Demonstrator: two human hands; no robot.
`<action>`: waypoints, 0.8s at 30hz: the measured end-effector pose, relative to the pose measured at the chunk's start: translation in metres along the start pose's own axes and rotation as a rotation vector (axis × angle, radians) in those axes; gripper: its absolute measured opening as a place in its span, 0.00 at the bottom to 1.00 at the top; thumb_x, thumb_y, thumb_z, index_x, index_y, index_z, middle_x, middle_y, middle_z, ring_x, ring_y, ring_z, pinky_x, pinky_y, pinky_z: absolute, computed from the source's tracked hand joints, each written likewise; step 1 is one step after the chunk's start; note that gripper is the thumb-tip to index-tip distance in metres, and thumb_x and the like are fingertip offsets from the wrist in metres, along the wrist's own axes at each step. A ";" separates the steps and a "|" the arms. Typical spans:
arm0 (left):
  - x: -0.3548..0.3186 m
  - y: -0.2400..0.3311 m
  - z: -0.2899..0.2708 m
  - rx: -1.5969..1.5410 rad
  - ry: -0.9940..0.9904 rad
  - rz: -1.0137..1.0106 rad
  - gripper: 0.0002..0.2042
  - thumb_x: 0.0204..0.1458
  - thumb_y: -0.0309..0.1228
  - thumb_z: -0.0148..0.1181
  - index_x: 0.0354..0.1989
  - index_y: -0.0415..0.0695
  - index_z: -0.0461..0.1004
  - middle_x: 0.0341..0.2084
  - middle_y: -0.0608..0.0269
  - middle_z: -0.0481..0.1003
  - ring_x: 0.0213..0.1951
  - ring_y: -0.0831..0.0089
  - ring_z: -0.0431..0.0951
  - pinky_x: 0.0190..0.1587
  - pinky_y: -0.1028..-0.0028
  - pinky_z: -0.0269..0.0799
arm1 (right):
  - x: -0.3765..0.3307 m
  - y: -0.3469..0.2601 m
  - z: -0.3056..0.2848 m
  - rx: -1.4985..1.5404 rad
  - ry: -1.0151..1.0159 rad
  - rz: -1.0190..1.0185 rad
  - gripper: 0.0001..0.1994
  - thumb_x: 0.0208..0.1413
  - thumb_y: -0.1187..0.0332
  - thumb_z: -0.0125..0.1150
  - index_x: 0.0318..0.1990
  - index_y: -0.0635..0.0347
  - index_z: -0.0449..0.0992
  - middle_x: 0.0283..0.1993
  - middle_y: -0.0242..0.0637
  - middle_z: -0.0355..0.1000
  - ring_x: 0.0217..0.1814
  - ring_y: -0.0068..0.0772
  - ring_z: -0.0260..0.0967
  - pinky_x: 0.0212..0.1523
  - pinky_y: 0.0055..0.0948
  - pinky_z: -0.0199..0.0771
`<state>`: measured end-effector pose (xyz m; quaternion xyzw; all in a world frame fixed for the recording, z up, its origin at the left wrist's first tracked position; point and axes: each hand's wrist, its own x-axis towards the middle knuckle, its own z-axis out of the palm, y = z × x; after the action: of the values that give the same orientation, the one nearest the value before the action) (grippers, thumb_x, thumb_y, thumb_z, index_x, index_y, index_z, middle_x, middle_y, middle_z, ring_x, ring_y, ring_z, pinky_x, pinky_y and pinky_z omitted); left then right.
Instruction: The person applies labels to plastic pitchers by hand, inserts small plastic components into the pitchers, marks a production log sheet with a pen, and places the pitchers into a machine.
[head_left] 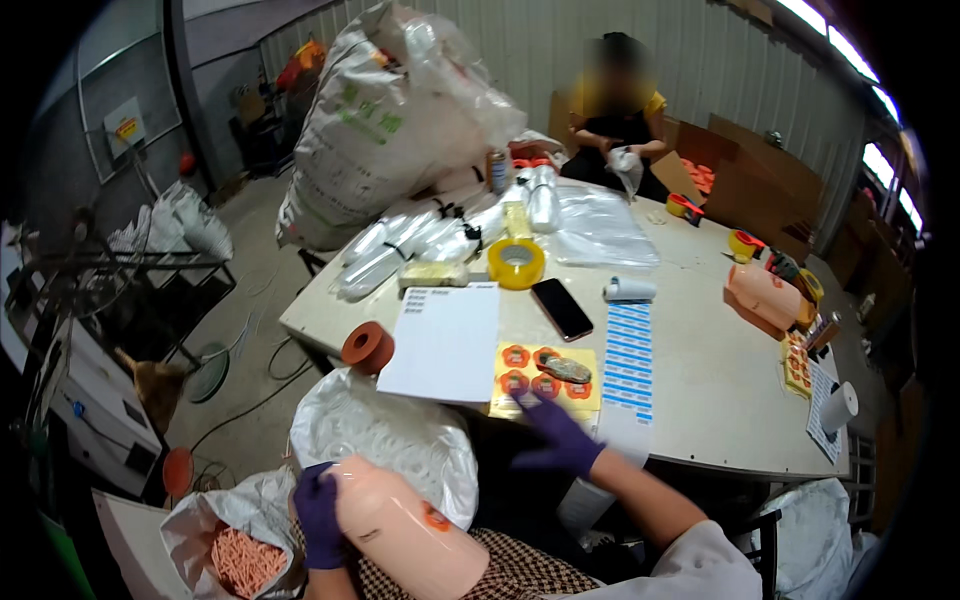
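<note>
Low in the view, my left hand [320, 518], in a purple glove, is closed round the upper end of a glossy pink plastic bottle [405, 535]. The bottle lies tilted over my lap, with an orange sticker on its side. My right hand [560, 438], also gloved in purple, is at the table's near edge, fingers apart, fingertips at the lower edge of a yellow sheet of orange flower-shaped stickers [587, 402]. A small greyish oblong object [566, 370] rests on that sheet. I cannot tell whether a fingertip touches a sticker.
On the table [700, 400] are white paper [440, 345], a brown tape roll [368, 347], yellow tape [516, 264], a phone [562, 309], a blue-and-white label strip [628, 360] and another pink bottle [765, 298]. A plastic-lined sack [370, 430] stands beside my lap. Across sits a co-worker [615, 125].
</note>
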<state>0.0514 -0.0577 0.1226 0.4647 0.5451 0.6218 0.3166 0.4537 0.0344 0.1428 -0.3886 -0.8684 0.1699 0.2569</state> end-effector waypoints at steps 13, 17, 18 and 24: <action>-0.027 0.004 0.057 -0.319 0.031 -0.045 0.17 0.66 0.33 0.48 0.59 0.36 0.66 0.52 0.51 0.68 0.56 0.60 0.72 0.54 0.71 0.71 | -0.110 -0.045 0.168 1.253 0.126 0.598 0.21 0.63 0.67 0.58 0.62 0.58 0.69 0.53 0.40 0.75 0.53 0.30 0.73 0.53 0.30 0.74; -0.040 -0.025 0.035 -0.411 0.056 -0.200 0.17 0.64 0.35 0.53 0.60 0.47 0.67 0.53 0.60 0.72 0.54 0.65 0.73 0.55 0.60 0.72 | -0.109 0.016 0.089 1.577 0.475 0.821 0.17 0.65 0.66 0.56 0.59 0.58 0.71 0.51 0.39 0.76 0.50 0.31 0.74 0.50 0.30 0.77; -0.044 -0.032 0.028 -0.416 0.058 -0.194 0.17 0.64 0.35 0.53 0.60 0.47 0.67 0.53 0.60 0.72 0.54 0.65 0.73 0.55 0.60 0.72 | -0.105 0.037 0.059 1.638 0.599 0.803 0.16 0.65 0.66 0.55 0.58 0.58 0.71 0.50 0.39 0.76 0.49 0.31 0.74 0.49 0.30 0.77; -0.061 -0.026 0.030 0.018 -0.120 0.122 0.12 0.62 0.29 0.52 0.52 0.41 0.69 0.43 0.61 0.74 0.45 0.67 0.76 0.49 0.66 0.74 | -0.094 0.141 -0.143 2.056 0.919 0.151 0.19 0.69 0.61 0.50 0.61 0.61 0.67 0.52 0.42 0.74 0.52 0.35 0.74 0.54 0.31 0.78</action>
<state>0.0990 -0.0958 0.0826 0.5364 0.5013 0.6061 0.3060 0.6726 0.0666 0.1588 -0.0699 -0.1137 0.6602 0.7391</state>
